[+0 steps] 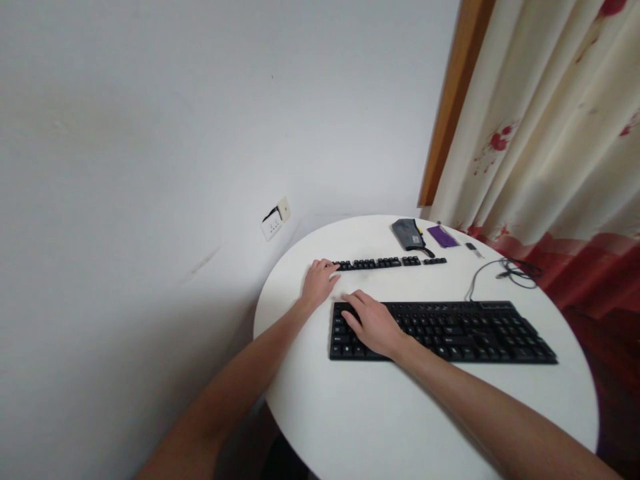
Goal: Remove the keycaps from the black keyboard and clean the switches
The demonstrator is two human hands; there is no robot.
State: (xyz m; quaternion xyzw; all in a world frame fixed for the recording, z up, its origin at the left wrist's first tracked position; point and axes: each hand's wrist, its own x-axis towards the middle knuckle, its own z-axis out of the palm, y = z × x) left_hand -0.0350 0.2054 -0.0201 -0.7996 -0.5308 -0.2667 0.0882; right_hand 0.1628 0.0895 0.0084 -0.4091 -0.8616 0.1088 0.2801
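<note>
The left hand [319,283] curves over the left end of a row of loose keys [389,263], its fingertips at the end key; whether it pinches that key I cannot tell. The right hand [373,325] lies over the keyboard [475,333] at its 10 o'clock corner, fingers loosely spread, thumb apart from them.

The keyboard sits squarely near the middle of the tabletop [350,413], probably for easy reach. The keys stand beyond it, from 11 to 12 o'clock, in gapped groups, seemingly lined up to keep their order. The cable [517,273] is bunched at 2 o'clock, perhaps to keep it clear of the hands.

At 12 o'clock lies a grey pouch [406,233], its contents hidden; just right of it is a flat purple item [442,236], perhaps another pouch.
</note>
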